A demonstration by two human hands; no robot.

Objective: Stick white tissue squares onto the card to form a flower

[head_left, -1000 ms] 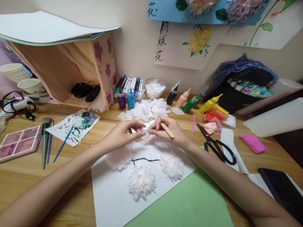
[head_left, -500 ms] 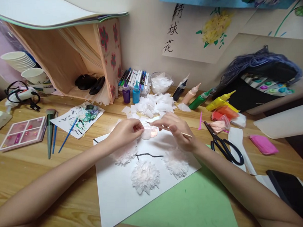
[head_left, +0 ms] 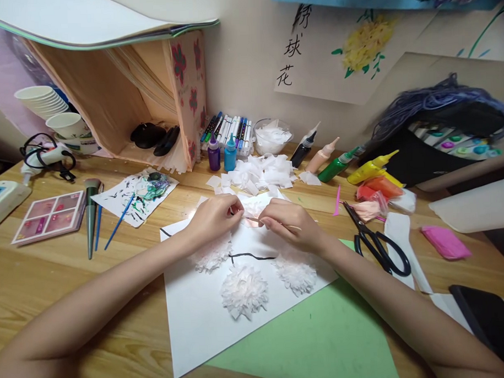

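My right hand (head_left: 288, 223) is closed round a thin wooden stick (head_left: 293, 228) whose tip points left. My left hand (head_left: 217, 215) pinches with thumb and forefinger right by that tip; what it grips is too small to make out. Just under the fingers a peach-coloured patch (head_left: 252, 223) lies on the white sheet (head_left: 194, 329). Three fluffy white paper flowers sit on this sheet: a front one (head_left: 244, 292), a right one (head_left: 297, 274) and a left one (head_left: 213, 256) partly under my left wrist. Behind my hands lies a heap of white paper squares (head_left: 262, 175).
Green paper (head_left: 315, 335) lies under the white sheet. Black scissors (head_left: 380, 245) and a pink packet (head_left: 445, 242) are at right. Paint bottles (head_left: 336, 165) and a bowl of paper squares (head_left: 273, 136) stand behind. Brushes (head_left: 91, 216) and a paint-smeared sheet (head_left: 138, 195) lie left.
My right hand has turned and drawn its fingers in round the stick, bringing its tip to my left fingertips. The whole view has shifted slightly.
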